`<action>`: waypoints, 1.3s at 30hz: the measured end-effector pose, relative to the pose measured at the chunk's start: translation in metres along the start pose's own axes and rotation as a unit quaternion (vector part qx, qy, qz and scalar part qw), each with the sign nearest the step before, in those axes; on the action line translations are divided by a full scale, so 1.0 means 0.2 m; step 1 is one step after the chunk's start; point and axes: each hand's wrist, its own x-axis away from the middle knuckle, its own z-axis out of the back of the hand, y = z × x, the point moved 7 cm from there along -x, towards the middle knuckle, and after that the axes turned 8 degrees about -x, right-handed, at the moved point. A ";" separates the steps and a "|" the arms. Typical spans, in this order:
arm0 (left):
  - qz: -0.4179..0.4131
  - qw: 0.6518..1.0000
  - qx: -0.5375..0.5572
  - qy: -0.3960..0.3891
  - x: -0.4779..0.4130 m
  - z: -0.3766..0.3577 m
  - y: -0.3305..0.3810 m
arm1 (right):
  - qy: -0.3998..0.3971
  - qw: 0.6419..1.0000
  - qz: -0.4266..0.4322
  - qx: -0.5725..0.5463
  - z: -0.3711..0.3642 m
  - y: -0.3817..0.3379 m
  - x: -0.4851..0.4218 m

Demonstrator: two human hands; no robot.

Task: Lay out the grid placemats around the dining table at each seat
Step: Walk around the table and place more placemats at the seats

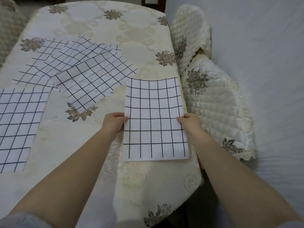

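Note:
A white placemat with a black grid [155, 119] lies lengthwise along the table's right edge. My left hand [113, 123] pinches its left edge and my right hand [189, 123] pinches its right edge, thumbs on top. A loose pile of several overlapping grid placemats [82, 66] is spread over the middle of the table, some turned at angles. One more grid placemat [18, 125] lies flat at the left side, cut off by the frame edge.
The table [131, 35] wears a cream embroidered cloth with brown flower motifs. A chair with a quilted cream cover [212, 102] stands close against the right edge. A dark wooden chair back [153, 2] shows at the far end. Pale floor lies to the right.

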 end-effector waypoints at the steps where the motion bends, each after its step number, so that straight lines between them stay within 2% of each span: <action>1: 0.003 1.000 0.000 0.001 0.00 -0.01 0.00 | -0.001 1.000 -0.003 -0.003 0.00 0.01 -0.01; 11: 0.036 0.999 -0.033 0.010 -0.08 -0.07 -0.04 | -0.008 0.999 -0.024 0.027 0.02 0.04 -0.07; 13: 0.024 0.997 -0.068 0.015 -0.09 -0.06 -0.03 | -0.005 0.999 -0.031 0.029 0.04 0.07 -0.09; 14: -0.002 0.992 -0.124 0.036 -0.09 -0.04 -0.01 | -0.001 0.999 -0.028 0.040 0.04 0.07 -0.10; 16: -0.083 0.952 -0.277 0.098 -0.08 -0.01 0.08 | 0.026 0.995 0.005 0.093 0.07 0.05 -0.11; 18: -0.158 0.904 -0.376 0.129 -0.02 -0.04 0.16 | 0.059 0.973 0.085 0.209 0.08 -0.01 -0.10; 20: -0.222 0.868 -0.430 0.109 0.01 -0.10 0.19 | 0.053 0.923 0.193 0.328 0.03 -0.08 -0.05; 22: -0.270 0.838 -0.470 0.061 0.04 -0.18 0.17 | -0.017 0.883 0.251 0.397 -0.07 -0.07 0.00; 24: -0.286 0.802 -0.524 0.025 0.06 -0.24 0.14 | -0.081 0.856 0.248 0.446 -0.14 0.00 0.02; 26: -0.273 0.750 -0.602 0.013 0.05 -0.27 0.08 | -0.106 0.840 0.229 0.480 -0.18 0.04 0.03; 28: -0.258 0.720 -0.644 0.007 0.03 -0.29 0.05 | -0.117 0.832 0.212 0.500 -0.19 0.06 0.02; 34: -0.256 0.705 -0.661 0.011 0.00 -0.31 0.05 | -0.124 0.821 0.195 0.522 -0.20 0.06 -0.04; 39: -0.246 0.711 -0.659 0.013 -0.03 -0.34 0.08 | -0.118 0.825 0.197 0.516 -0.19 0.05 -0.08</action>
